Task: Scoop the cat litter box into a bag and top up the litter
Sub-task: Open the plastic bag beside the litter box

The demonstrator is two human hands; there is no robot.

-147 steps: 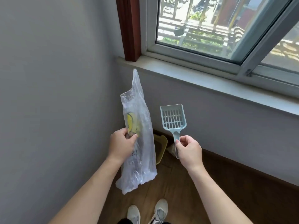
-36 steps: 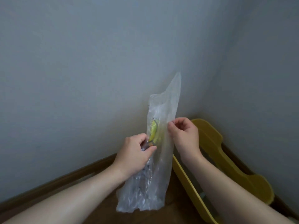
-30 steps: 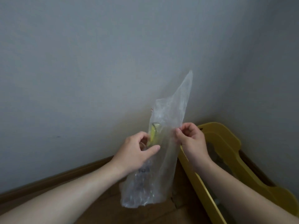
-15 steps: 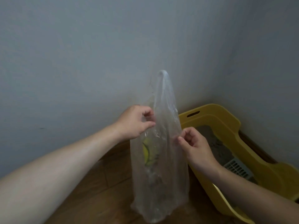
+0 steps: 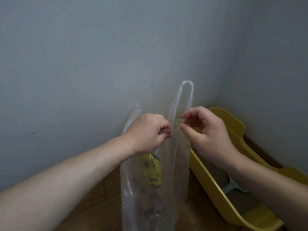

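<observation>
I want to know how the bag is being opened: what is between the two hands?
In the head view, only the plastic bag's handle loop stands between the left hand and right hand.

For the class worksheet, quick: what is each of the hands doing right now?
Left hand: closed, pinching the bag near its top.
Right hand: fingers curled, pinching the same bag from the other side.
</observation>
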